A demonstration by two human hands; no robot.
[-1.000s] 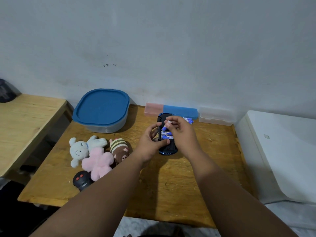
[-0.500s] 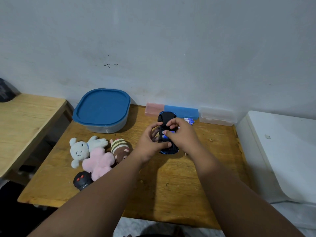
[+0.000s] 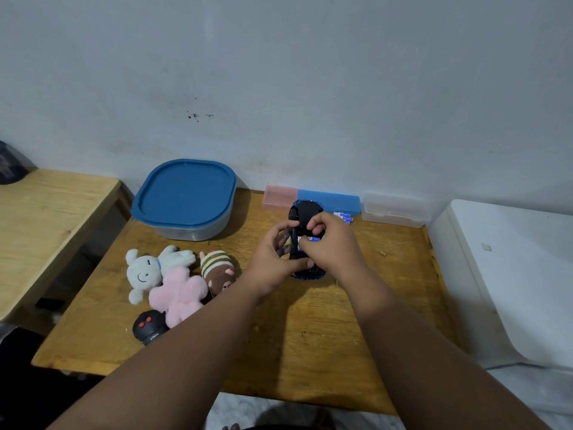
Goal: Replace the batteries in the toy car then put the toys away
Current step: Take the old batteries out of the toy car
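So the car is lying belly-up on the table, just right of centre in the frame and lengthwise toward the wall, which makes sense since the battery bay is on the underside. The left hand grips it from the left side with the thumb hooked across the near end, basically a clamp so it doesn't skate on its wheels. The right hand has its fingers curled down into the bay, pinching a blue-and-white battery. My read is it's being seated, so the swap is midway and no tidying has begun. The underside is hard black plastic with a ribbed blue edge poking out at the near end. A few spare cells lie just past the right knuckles, handy for grabbing. Along the wall behind are a pink box, a blue box and a clear one, all thin boxy plastic. Toward the upper left sits a rounded tub with its blue lid on, probably where the toys go. Left of the hands the soft stuff is heaped: white bear, fuzzy pink plush, striped brown plush, plus a round black remote with red buttons. The wood top looks worn and scuffed.
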